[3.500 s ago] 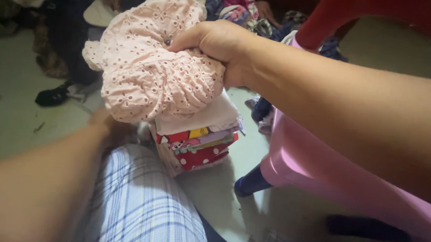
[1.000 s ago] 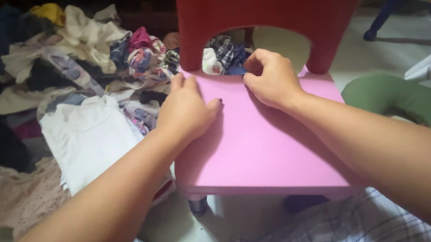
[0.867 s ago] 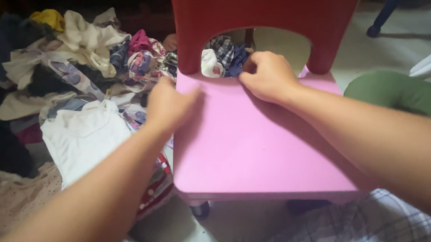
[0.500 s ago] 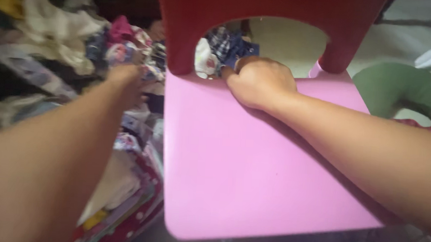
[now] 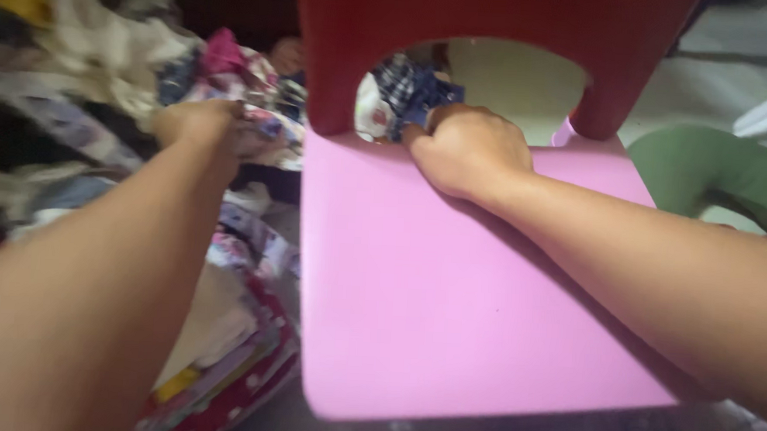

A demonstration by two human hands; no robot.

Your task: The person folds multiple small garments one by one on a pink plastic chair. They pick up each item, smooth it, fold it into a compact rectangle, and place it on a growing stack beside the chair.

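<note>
Your right hand is clenched on the dark blue checked cloth at the back edge of the pink chair seat, under the opening of the red backrest. Pull it slowly through the opening, so it does not catch on the edge. Your left hand is closed on a flowered garment from the clothes pile; lift only this one piece. I see no container here; folded clothes lie beside the chair.

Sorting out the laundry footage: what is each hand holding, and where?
Right hand grips dark blue cloth by its near edge at the chair back's opening. Left hand clutches floral cloth; where, unclear.
</note>
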